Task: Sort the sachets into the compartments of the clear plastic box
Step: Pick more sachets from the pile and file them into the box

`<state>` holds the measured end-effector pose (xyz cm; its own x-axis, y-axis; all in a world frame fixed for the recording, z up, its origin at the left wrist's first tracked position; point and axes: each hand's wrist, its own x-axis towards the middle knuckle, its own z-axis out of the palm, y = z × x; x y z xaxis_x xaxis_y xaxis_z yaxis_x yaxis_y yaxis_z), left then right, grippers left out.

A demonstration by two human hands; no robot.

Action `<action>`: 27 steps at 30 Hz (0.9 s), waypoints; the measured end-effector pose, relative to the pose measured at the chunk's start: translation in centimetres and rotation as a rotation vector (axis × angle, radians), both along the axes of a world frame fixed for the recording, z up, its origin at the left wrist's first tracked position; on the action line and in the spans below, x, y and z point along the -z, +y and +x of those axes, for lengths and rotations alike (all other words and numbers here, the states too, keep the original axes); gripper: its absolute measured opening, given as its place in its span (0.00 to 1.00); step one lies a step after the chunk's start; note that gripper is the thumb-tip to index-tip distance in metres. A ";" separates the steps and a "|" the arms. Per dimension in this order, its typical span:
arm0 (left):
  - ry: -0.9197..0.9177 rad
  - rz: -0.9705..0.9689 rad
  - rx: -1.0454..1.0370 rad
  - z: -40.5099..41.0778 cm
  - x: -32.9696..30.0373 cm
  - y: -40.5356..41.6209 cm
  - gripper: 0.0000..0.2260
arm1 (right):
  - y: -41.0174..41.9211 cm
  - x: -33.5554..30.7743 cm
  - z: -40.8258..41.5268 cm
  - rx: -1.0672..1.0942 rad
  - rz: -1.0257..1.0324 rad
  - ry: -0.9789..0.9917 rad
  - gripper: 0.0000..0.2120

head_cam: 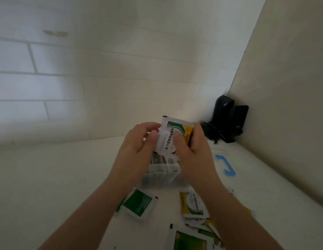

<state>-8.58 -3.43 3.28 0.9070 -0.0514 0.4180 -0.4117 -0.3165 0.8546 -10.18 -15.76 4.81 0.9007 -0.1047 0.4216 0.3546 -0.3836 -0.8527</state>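
Both hands hold a white, green and yellow sachet (172, 134) upright above the clear plastic box (161, 175). My right hand (190, 147) grips its right side, thumb across the front. My left hand (137, 141) touches its left edge with thumb and fingertips. Several sachets stand in the box beneath the hands, mostly hidden. Loose on the white table lie a green sachet (140, 204), a yellow and white sachet (192, 204), and a pile of others (191, 239) at the bottom edge.
The box's clear lid with a blue handle (226, 166) lies to the right on the table (57, 177). A black device with a cable (226, 120) stands in the far right corner. White tiled wall behind, plain wall on the right.
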 end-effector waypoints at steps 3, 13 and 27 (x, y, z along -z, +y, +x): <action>-0.033 0.601 0.075 3.6 -0.2 2.1 0.12 | -0.2 0.3 3.6 0.071 -0.106 0.131 0.04; -0.156 1.049 0.441 6.2 2.3 4.2 0.20 | -0.6 3.3 7.0 0.083 -0.232 0.295 0.05; -0.328 0.824 0.223 5.5 4.7 4.3 0.26 | 0.7 2.2 7.1 -0.179 -0.635 0.454 0.11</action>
<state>-3.09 0.82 -1.40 0.6825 -0.6074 0.4065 -0.7187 -0.6587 0.2226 -3.05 -15.03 2.64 0.9790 0.1949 -0.0599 0.1274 -0.8141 -0.5665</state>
